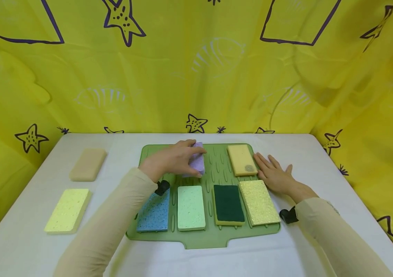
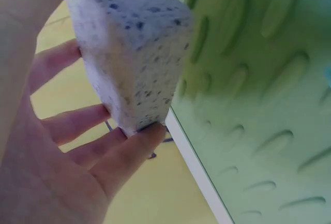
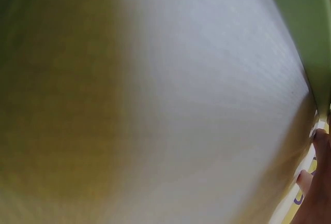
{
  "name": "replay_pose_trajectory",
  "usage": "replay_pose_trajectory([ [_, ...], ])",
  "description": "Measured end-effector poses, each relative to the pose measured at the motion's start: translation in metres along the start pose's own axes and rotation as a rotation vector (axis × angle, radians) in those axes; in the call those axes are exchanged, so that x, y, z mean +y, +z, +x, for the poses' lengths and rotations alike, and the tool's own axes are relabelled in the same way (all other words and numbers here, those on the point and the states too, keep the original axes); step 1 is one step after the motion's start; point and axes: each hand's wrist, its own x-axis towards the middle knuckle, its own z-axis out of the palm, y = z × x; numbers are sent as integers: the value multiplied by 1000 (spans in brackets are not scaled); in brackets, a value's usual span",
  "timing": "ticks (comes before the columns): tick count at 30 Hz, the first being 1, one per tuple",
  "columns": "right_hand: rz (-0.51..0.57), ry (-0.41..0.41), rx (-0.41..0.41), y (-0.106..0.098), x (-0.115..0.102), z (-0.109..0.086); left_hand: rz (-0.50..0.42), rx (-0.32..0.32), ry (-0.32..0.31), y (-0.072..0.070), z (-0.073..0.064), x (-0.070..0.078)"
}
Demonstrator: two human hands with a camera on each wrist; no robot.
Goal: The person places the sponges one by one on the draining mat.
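Observation:
My left hand [image 1: 175, 158] grips a speckled purple sponge [image 1: 198, 161] by its edges, over the back of the green mat [image 1: 204, 240]. In the left wrist view the sponge [image 2: 134, 53] is tilted, thumb and fingers round its sides. Fingers spread, my right hand [image 1: 275, 177] rests on the white table at the mat's right edge. Beside its fingertips lies a pale yellow sponge [image 1: 239, 157] with a grey round mark; nearer the wrist is a speckled yellow sponge [image 1: 260, 202]. The right wrist view is mostly blurred tabletop.
Along the mat's front lie a blue sponge [image 1: 153, 217], partly under the left wrist, a mint sponge [image 1: 191, 207] and one with a dark green scouring face [image 1: 229, 204]. Left of the mat, a beige sponge [image 1: 88, 165] and a yellow sponge [image 1: 68, 211] lie on the table.

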Motion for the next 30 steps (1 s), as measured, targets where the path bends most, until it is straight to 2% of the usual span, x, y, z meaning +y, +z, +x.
replay_pose_trajectory([
  [9,-8,7,-8,2,1,0,-9,-82,-22,4,14,16],
  [15,-8,5,-9,2,2,0,25,-90,-29,8,27,27],
  [23,-2,0,1,1,3,0,91,-96,2,14,46,40],
  [30,-2,-4,7,1,0,0,148,-112,-23,20,56,46],
])
